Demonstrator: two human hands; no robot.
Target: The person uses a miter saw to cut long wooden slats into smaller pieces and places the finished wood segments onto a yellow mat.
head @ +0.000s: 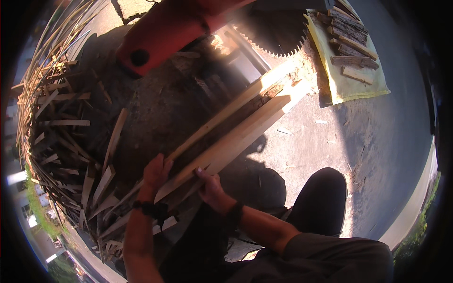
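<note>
A bundle of long rough wooden boards (233,141), with a dark bark-edged strip (247,113) along its middle, slants from my hands up toward the saw. My left hand (155,173) grips its near end on the far side, around the thin pale strip (198,136). On the near side, my right hand (212,187) holds the edge with the thumb on top. The boards' far ends lie in sunlit sawdust (308,76), just below a toothed circular saw blade (274,35). Whether the blade touches the wood, I cannot tell. Above hangs the saw's red housing (170,32).
A heap of split wood offcuts (70,138) and thin strips fills the left side. Several short bark-covered pieces (354,53) rest on a yellowish sheet (375,85) at upper right. My knee (320,201) is bent close to the concrete ground (304,141).
</note>
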